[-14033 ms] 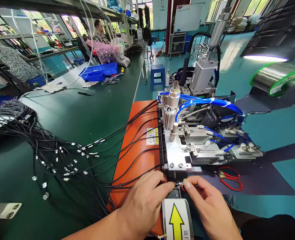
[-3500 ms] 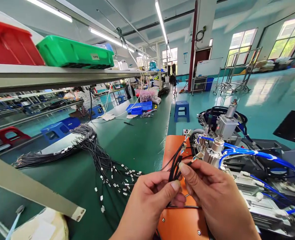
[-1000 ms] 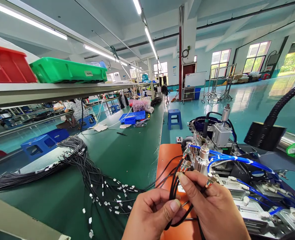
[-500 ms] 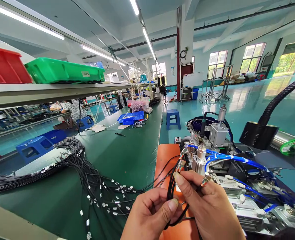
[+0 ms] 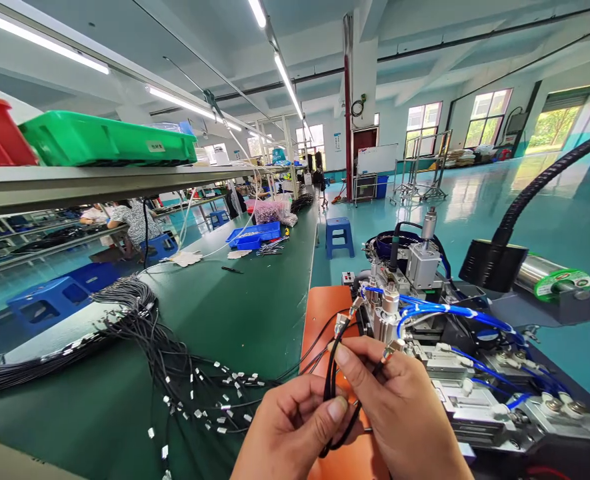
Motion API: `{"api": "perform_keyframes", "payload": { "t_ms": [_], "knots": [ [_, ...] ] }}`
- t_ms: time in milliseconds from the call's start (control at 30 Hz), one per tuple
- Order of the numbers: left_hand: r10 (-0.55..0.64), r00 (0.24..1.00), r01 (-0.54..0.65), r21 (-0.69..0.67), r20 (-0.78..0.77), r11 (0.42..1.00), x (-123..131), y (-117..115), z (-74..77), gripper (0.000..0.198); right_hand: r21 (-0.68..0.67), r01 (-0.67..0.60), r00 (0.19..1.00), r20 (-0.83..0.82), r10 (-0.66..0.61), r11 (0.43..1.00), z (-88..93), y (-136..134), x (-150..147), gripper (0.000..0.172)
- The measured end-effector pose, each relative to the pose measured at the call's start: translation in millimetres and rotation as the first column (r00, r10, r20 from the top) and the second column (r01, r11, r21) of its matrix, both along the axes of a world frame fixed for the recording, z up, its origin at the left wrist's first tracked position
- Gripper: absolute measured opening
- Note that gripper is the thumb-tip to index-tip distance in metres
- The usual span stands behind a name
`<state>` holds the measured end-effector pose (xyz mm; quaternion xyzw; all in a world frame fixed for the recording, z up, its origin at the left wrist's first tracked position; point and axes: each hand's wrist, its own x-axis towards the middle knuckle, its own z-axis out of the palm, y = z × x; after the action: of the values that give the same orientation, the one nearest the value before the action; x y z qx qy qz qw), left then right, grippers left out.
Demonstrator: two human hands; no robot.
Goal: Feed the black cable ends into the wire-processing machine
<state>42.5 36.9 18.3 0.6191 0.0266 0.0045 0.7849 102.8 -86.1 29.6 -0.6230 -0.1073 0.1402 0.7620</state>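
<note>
Several thin black cables [image 5: 329, 381] with metal connector ends [image 5: 342, 323] are bunched between my two hands, over an orange plate [image 5: 319, 308]. My left hand [image 5: 299, 427] is closed, its thumb and fingers pinching the bunch low down. Higher on the cables, my right hand [image 5: 389, 393] is closed too, with thumb and forefinger pressed on them. One metal connector [image 5: 391, 350] pokes out above the right hand's fingers. Parts of the cables inside both hands are hidden.
Black cables with silvery tips [image 5: 215, 393] spread over the green table [image 5: 255, 300] at left. A machine with blue tubes [image 5: 439, 308] stands close on the right, beside a solder spool [image 5: 549, 277]. A shelf [image 5: 99, 175] with bins overhangs the left. A blue stool [image 5: 339, 237] stands beyond.
The view has turned slightly to the right, so the surroundings appear shifted left. Both hands keep their grip on the cables, and the connector ends above them have swung a little leftward.
</note>
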Motion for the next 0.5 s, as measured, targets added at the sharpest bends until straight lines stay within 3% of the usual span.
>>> {"api": "perform_keyframes", "payload": {
  "t_ms": [267, 400, 500],
  "knots": [
    [-0.008, 1.000, 0.008, 0.002, -0.010, 1.000, 0.3, 1.0, -1.3, 0.039, -0.093, -0.018, 0.999, 0.041, 0.022, 0.995, -7.8, -1.2, 4.9, 0.041],
    [-0.022, 0.999, 0.021, -0.014, -0.030, 1.000, 0.6, -1.0, -0.1, 0.035, -0.035, 0.019, 0.998, 0.064, -0.017, 0.999, -1.9, 4.4, 5.7, 0.038],
    [-0.055, 0.998, 0.057, 0.056, -0.028, 0.997, -2.6, -1.0, 3.3, 0.035, 0.024, 0.002, 0.995, 0.096, -0.004, 1.000, 0.8, 4.9, 3.2, 0.037]
  ]
}}
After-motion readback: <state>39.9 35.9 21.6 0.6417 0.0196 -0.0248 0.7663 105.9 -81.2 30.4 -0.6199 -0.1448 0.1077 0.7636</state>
